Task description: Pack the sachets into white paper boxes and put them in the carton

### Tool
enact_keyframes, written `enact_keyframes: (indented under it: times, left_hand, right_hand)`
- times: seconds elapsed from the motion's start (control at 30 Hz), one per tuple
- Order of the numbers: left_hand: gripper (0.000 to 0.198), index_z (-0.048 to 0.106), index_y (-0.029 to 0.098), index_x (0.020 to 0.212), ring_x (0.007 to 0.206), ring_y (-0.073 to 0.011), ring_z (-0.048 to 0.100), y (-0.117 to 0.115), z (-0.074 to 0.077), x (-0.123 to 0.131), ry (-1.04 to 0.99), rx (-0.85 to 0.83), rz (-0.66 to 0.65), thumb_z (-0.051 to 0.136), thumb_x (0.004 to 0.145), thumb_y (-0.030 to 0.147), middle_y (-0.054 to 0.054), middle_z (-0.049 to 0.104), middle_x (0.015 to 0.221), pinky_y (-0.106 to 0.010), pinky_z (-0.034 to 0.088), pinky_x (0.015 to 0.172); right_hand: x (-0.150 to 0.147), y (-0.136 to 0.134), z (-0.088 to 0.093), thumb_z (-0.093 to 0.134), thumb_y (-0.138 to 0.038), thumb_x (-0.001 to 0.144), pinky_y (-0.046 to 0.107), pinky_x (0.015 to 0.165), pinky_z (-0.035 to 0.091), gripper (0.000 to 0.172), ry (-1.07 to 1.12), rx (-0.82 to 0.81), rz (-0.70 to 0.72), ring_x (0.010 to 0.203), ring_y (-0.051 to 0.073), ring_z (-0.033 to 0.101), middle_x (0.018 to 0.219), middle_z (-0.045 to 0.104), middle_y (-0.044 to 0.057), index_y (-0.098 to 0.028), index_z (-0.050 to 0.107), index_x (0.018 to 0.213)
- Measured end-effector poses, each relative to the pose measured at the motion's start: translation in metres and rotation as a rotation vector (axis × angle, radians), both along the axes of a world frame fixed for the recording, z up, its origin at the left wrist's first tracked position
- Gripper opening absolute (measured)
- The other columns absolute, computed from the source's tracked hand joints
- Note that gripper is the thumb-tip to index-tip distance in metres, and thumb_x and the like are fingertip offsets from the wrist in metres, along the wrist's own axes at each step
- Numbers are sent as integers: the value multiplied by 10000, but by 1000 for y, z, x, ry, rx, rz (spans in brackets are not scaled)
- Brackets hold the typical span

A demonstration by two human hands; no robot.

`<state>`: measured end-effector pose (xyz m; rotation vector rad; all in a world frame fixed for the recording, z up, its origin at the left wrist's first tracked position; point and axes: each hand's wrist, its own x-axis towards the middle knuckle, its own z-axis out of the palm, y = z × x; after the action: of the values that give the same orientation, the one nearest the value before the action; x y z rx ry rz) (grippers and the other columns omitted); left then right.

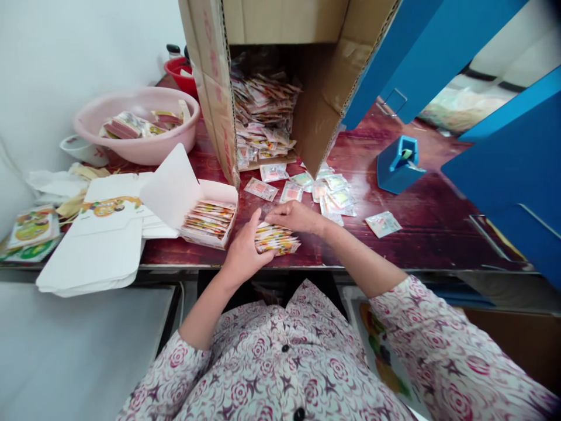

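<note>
My left hand point(244, 252) grips the left end of a small stack of printed sachets point(278, 239) near the table's front edge. My right hand point(293, 217) rests over the top of that stack, with its fingers reaching toward my left hand. Just left of my hands, an open white carton point(209, 231) holds a row of similar sachets. Loose sachets point(272, 172) lie on the table beyond my right hand, and many more are heaped in a cardboard box point(280, 23) lying on its side.
A pink plastic basin point(135, 144) holding packets stands at the far left, with a red bowl point(181, 76) behind it. Flat white cartons point(90, 263) overlap the table's left edge. A blue tape dispenser point(398, 165) sits on the dark red table point(421, 234) near blue panels point(512, 169).
</note>
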<state>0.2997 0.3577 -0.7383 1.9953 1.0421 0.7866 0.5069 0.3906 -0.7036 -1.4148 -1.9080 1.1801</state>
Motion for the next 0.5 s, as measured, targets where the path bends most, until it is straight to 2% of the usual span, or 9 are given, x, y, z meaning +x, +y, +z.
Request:
enact_keyframes:
  times: [0.07,0.13,0.23,0.3,0.37,0.43,0.5]
  left_hand:
    - [913,323,210,1507,1289,-318,563,1,4,-1,17,-66,-18,777,718,270,-151,558,1420,-523,437,1120]
    - [853,384,203,1468,1286,-309,565,1,6,-1,16,-67,-12,773,712,267,-140,577,1396,-507,435,1123]
    - [761,452,210,1399,1262,-296,576,0,8,-2,12,-45,-9,765,706,253,-119,593,1365,-490,445,1111]
    - [672,503,208,1327,1197,-284,606,0,8,-2,29,-30,-5,761,708,255,-105,621,1301,-480,472,1072]
    - [598,532,211,1264,1132,-267,628,-1,7,-2,46,-24,-3,757,712,256,-87,639,1231,-464,494,1029]
    - [563,540,217,1235,1101,-256,633,-1,7,-2,50,-24,-1,754,716,258,-74,644,1198,-452,502,1006]
    - [549,544,213,1218,1093,-254,633,0,7,-2,48,-25,-6,758,715,258,-74,644,1188,-447,504,999]
  right_hand:
    - [12,-12,6,552,-400,908,374,963,529,346,106,-7,-67,1040,204,684,1128,754,54,-205,739,1123]
    - [26,-26,11,564,-347,894,415,1074,475,408,156,-9,-83,1194,209,632,1283,697,49,-237,673,1272]
    - [39,-44,7,625,-274,827,454,1165,393,472,97,12,-45,1270,210,586,1366,646,32,-273,658,1298]
    - [39,-48,-1,644,-313,821,461,1148,414,381,84,55,-127,1189,207,633,1267,703,33,-271,713,1194]
    - [36,-46,-7,649,-389,830,456,1065,485,269,130,63,-237,1037,205,686,1091,761,40,-245,757,1029]
    - [34,-41,-8,660,-437,822,433,958,536,250,209,54,-312,903,202,697,953,774,39,-221,755,903]
    - [33,-34,-3,664,-433,813,393,874,546,242,250,97,-384,837,192,681,894,766,30,-208,738,864]
